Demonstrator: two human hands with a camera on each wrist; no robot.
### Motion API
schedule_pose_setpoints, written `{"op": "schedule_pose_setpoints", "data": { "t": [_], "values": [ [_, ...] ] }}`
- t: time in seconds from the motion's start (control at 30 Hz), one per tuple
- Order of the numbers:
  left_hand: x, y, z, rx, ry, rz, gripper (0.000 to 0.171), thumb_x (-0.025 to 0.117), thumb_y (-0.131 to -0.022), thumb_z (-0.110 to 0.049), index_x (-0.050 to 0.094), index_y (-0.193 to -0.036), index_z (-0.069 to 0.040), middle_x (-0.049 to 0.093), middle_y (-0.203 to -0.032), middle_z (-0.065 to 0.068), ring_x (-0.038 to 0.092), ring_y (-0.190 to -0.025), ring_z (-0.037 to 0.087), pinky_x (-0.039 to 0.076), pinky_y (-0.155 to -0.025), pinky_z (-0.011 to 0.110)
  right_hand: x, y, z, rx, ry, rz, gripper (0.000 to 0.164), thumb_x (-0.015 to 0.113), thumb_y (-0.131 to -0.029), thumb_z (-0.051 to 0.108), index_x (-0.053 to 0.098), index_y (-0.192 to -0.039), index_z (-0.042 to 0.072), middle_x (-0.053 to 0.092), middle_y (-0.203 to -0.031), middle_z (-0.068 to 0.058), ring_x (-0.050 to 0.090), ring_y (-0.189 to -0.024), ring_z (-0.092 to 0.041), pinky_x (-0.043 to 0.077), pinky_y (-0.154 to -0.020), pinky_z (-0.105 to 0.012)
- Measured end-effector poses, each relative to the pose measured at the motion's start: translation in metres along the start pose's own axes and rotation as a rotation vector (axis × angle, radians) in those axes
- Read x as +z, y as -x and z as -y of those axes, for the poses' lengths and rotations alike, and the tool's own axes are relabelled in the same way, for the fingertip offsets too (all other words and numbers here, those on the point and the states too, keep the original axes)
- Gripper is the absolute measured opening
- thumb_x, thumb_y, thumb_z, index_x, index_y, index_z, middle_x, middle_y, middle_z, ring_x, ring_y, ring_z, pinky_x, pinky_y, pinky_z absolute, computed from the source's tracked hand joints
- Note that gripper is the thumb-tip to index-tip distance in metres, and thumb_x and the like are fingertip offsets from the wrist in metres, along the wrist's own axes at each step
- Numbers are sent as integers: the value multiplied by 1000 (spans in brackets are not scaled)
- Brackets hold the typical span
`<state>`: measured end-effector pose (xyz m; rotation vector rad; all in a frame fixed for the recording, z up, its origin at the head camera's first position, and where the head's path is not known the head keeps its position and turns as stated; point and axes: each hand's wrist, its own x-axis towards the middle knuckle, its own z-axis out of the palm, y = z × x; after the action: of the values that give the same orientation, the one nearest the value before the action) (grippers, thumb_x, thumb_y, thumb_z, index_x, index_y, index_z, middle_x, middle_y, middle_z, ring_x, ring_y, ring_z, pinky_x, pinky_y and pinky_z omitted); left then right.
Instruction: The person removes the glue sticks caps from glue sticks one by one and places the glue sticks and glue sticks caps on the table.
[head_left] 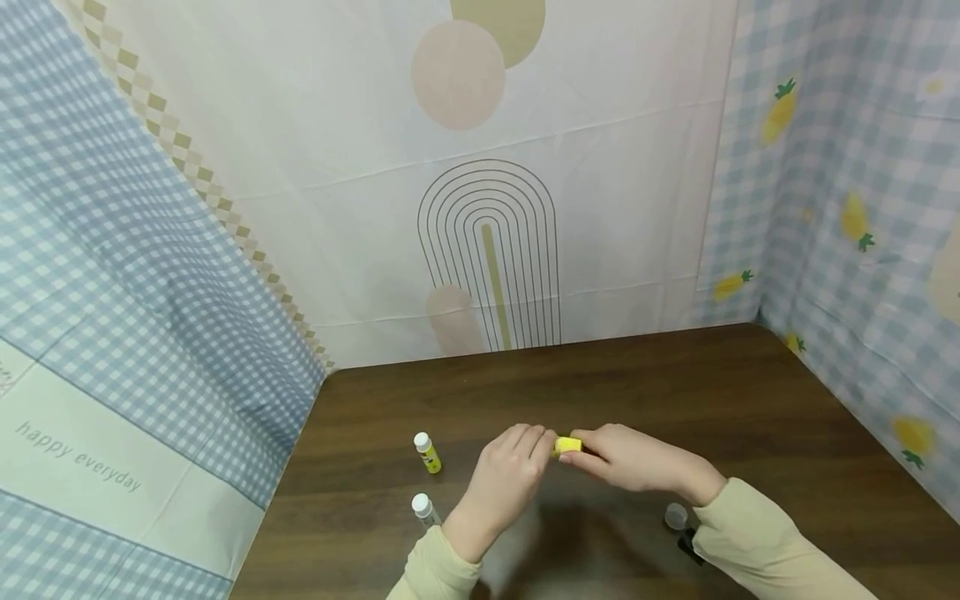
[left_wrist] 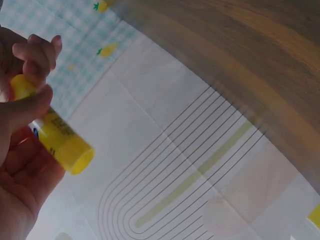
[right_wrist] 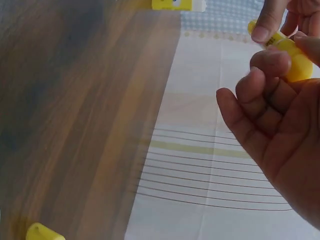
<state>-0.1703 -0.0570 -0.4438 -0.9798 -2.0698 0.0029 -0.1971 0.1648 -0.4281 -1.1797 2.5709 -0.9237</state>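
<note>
Yellow tube [head_left: 567,446] sits off the table between the two hands, at about six o'clock from the middle of the head view. The left hand [head_left: 510,471] pinches its body, thumb across the printed side; the right hand [head_left: 637,457] grips the opposite end. It looks like light, stiff plastic, probably hard to dent but smooth enough to slide under dry fingertips. Mid-body seems the surest hold for one hand, the wider end for the other. From it, a white-capped yellow tube [head_left: 429,454] is at nine o'clock, a clear cup [head_left: 676,517] at four.
</note>
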Motion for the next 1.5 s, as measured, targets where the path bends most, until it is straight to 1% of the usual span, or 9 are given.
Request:
{"op": "schedule_pose_setpoints", "data": {
  "t": [0.17, 0.37, 0.63, 0.9, 1.0, 1.17, 1.33, 1.43, 1.5],
  "values": [
    [-1, -1, 0, -34, 73, 66, 17, 82, -84, -12, 73, -99, -9, 73, -94, 0, 66, -84, 12, 57, -75, 23, 1, 0, 0, -57, 114, -22, 30, 51, -106, 37, 50, -82, 20, 38, -66, 16, 35, -54, 3, 36, -50, -17],
    [0, 0, -1, -33, 100, 122, 13, 79, -87, -14, 72, -98, -10, 74, -94, -2, 65, -80, 10, 56, -70, 22, 2, 3, 2, -91, 211, -8, 30, 52, -106, 36, 48, -81, 21, 37, -66, 15, 35, -55, 2, 35, -51, -18],
    [1, 0, 3, -30, 126, 148, 15, 80, -85, -14, 74, -98, -11, 75, -95, -3, 64, -81, 11, 56, -69, 22, 1, 3, 7, -179, 474, -60, 31, 53, -105, 37, 48, -82, 16, 36, -67, 11, 34, -58, -4, 34, -53, -21],
    [-12, -10, 10, -73, 223, 399, 13, 82, -84, -21, 72, -91, -17, 69, -81, -11, 59, -72, 8, 50, -55, 22, 11, 1, 2, -340, 685, -149, 32, 57, -103, 36, 48, -80, 15, 32, -67, 9, 30, -60, -7, 31, -54, -21],
    [-13, -13, 10, -66, 185, 388, 13, 82, -84, -19, 72, -91, -17, 69, -80, -10, 58, -71, 9, 49, -55, 21, 12, 1, 2, -266, 615, -146, 29, 57, -103, 37, 49, -84, 16, 34, -69, 10, 33, -62, -6, 33, -56, -21],
    [-4, -9, 6, -7, -7, 155, 18, 79, -86, -9, 73, -103, -11, 74, -99, -1, 65, -89, 13, 57, -78, 25, 7, 0, 1, -34, 245, -83, 23, 52, -105, 40, 52, -98, 19, 43, -71, 12, 41, -61, -2, 39, -56, -21],
    [0, -5, 5, 37, -99, 7, 21, 55, -100, 1, 72, -109, -8, 72, -109, 5, 66, -102, 20, 56, -91, 33, -3, 1, 2, 49, -85, 18, 26, 41, -109, 41, 55, -103, 19, 55, -75, 10, 49, -61, -5, 46, -59, -26],
    [2, -5, 5, 62, -119, -22, 33, 42, -104, 2, 72, -108, -8, 73, -107, 5, 66, -100, 20, 55, -91, 32, -8, 1, 1, 97, -152, 71, 29, 39, -109, 41, 56, -99, 19, 60, -79, 7, 51, -63, -8, 46, -61, -28],
    [3, -5, 3, 66, -104, -1, 26, 48, -102, 1, 73, -105, -8, 73, -102, 4, 67, -96, 18, 56, -89, 30, -8, 1, 1, 117, -153, 99, 30, 40, -109, 41, 55, -97, 18, 59, -78, 5, 49, -62, -7, 44, -59, -26]
  ]
}}
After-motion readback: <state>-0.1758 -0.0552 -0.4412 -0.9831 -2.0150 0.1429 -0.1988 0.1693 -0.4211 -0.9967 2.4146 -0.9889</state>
